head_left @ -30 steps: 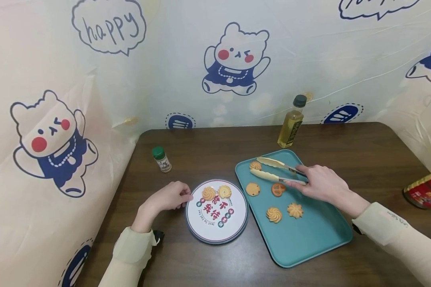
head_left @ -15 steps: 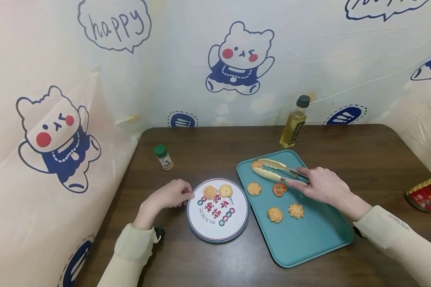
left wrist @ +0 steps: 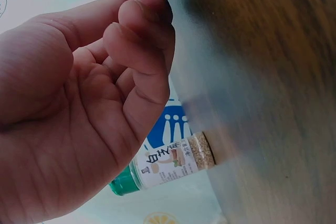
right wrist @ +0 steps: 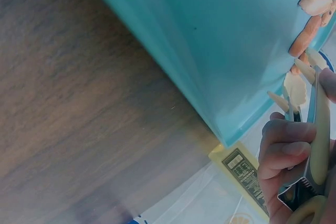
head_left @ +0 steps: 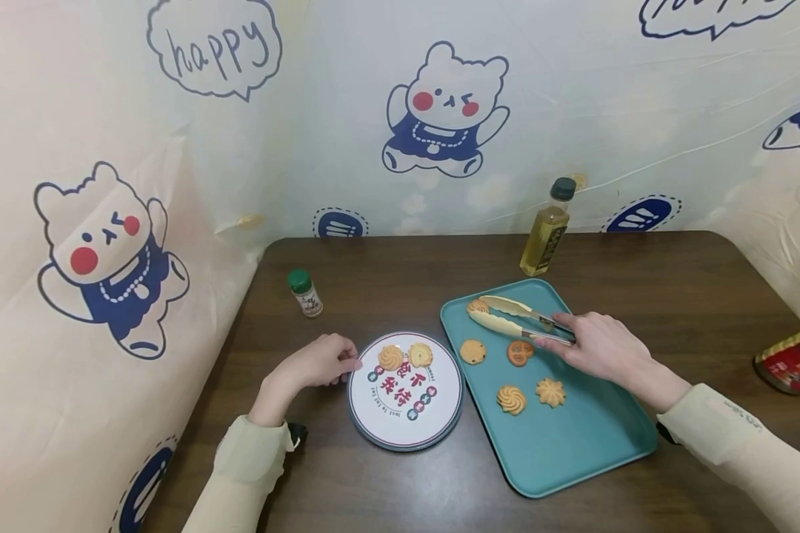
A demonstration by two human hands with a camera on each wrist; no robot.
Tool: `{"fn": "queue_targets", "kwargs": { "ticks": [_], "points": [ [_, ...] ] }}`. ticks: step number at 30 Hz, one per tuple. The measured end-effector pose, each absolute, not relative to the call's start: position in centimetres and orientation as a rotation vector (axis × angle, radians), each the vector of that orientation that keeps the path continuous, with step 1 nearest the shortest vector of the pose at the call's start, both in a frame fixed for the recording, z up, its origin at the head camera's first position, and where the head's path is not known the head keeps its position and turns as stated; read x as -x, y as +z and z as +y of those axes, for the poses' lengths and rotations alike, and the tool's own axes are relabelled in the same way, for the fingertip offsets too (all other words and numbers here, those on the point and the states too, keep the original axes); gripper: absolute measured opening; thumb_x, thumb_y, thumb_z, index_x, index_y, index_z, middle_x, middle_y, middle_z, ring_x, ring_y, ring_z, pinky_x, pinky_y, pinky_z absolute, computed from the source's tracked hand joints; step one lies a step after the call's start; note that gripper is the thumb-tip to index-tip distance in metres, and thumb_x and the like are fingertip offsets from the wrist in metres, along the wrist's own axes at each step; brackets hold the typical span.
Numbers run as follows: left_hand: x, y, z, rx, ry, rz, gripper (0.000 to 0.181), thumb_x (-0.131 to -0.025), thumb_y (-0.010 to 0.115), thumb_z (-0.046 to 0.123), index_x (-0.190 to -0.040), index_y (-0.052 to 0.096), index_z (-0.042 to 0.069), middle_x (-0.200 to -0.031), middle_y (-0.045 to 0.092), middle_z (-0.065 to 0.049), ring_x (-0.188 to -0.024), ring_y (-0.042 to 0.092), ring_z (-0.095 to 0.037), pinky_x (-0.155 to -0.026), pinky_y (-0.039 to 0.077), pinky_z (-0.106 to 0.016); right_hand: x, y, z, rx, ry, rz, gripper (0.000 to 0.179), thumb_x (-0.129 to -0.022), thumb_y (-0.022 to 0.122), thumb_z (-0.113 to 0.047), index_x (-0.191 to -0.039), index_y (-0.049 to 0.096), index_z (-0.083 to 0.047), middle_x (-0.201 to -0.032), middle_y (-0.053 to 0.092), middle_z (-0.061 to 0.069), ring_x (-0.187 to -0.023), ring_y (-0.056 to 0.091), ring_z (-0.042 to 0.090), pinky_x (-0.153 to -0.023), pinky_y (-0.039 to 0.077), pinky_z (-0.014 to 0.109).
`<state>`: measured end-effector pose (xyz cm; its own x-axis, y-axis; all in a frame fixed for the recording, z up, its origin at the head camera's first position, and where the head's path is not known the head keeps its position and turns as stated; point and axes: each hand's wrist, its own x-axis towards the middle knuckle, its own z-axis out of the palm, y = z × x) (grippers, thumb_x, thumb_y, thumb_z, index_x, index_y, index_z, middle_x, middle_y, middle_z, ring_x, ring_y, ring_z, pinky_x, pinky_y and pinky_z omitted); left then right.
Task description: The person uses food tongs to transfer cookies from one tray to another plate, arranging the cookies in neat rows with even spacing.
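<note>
My right hand (head_left: pixel 600 342) grips a pair of tongs (head_left: pixel 496 323) with cream tips over the far left part of a teal tray (head_left: pixel 590 444). The tong tips stand apart beside a swirled cookie (head_left: pixel 478 306); whether they touch it I cannot tell. Also on the tray lie a round cookie (head_left: pixel 472 352), a pretzel-shaped cookie (head_left: pixel 520 353), a swirl cookie (head_left: pixel 511 400) and a star-shaped cookie (head_left: pixel 550 392). My left hand (head_left: pixel 321 360) pinches the left rim of a white plate (head_left: pixel 427 422), fingers curled. Two cookies (head_left: pixel 405 357) lie at the plate's far side.
A green-capped seasoning jar (head_left: pixel 305 294) stands beyond the left hand. Behind the tray is an oil bottle (head_left: pixel 545 229). A red can (head_left: pixel 793 359) stands at the right edge. The brown table (head_left: pixel 387 266) meets a printed curtain (head_left: pixel 573 89) at the back.
The head view shifts slightly. Both hands, the tongs and the cookies keep nearly the same places.
</note>
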<state>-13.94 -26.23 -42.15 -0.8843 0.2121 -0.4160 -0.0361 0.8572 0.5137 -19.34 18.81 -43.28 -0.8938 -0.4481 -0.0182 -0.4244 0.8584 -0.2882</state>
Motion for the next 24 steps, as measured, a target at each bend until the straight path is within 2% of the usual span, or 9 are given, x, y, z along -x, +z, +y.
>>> {"fn": "queue_targets", "kwargs": {
  "ticks": [13, 20, 24],
  "points": [
    [14.0, -42.2, -26.2, -0.142, 0.715, 2.559, 0.007, -0.095, 0.069, 0.017, -0.094, 0.068, 0.01, -0.07, 0.061, -0.005, -0.059, 0.056, -0.019, -0.059, 0.047, -0.03, 19.2, -43.0, 18.7, 0.712, -0.435, 2.958, 0.078, -0.093, 0.054, -0.066, -0.134, 0.059, 0.001, -0.053, 0.04, -0.003, -0.046, 0.043, 0.011, -0.044, 0.03, 0.031],
    [14.0, -42.2, -26.3, -0.144, 0.72, 2.553, 0.007, -0.096, 0.068, 0.017, -0.094, 0.068, 0.01, -0.07, 0.061, -0.005, -0.058, 0.055, -0.018, -0.059, 0.047, -0.03, 18.4, -41.9, 17.1, 0.794, -0.502, 2.951, 0.067, -0.094, 0.061, -0.056, -0.133, 0.06, -0.002, -0.048, 0.037, -0.006, -0.038, 0.036, 0.009, -0.04, 0.029, 0.029],
    [14.0, -42.2, -26.3, -0.149, 0.722, 2.552, 0.007, -0.096, 0.068, 0.017, -0.093, 0.068, 0.01, -0.07, 0.061, -0.005, -0.058, 0.055, -0.018, -0.059, 0.046, -0.03, 17.7, -41.3, 15.8, 0.865, -0.526, 2.926, 0.061, -0.094, 0.064, -0.053, -0.132, 0.062, -0.005, -0.052, 0.04, -0.008, -0.04, 0.037, 0.008, -0.04, 0.031, 0.028]
  ]
}}
